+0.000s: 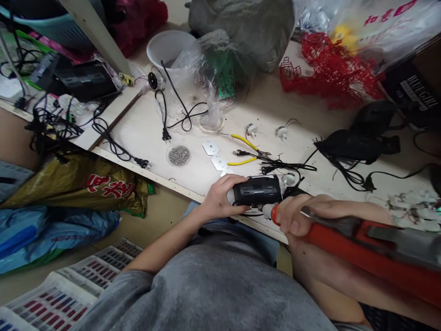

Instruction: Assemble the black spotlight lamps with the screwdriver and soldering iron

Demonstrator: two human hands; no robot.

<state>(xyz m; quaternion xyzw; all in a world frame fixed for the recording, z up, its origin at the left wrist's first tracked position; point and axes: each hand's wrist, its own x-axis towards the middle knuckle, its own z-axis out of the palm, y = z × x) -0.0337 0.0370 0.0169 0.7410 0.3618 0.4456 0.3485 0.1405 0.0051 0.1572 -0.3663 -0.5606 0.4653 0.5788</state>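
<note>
Clamping a black ribbed plastic housing (257, 191) in a tight left-hand grip (218, 197), right hand (296, 214) wrapped round a long red power tool (372, 243) angled in from 4 o'clock, nose at the housing.

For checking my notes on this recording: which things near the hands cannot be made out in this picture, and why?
In the head view:
The far end of the red-handled tool is cut off by the right edge.
Where its tip meets the black casing is hidden by the right hand.
Part of the casing is hidden by the left hand.
The small pieces in the round dish are too small to identify.
</note>
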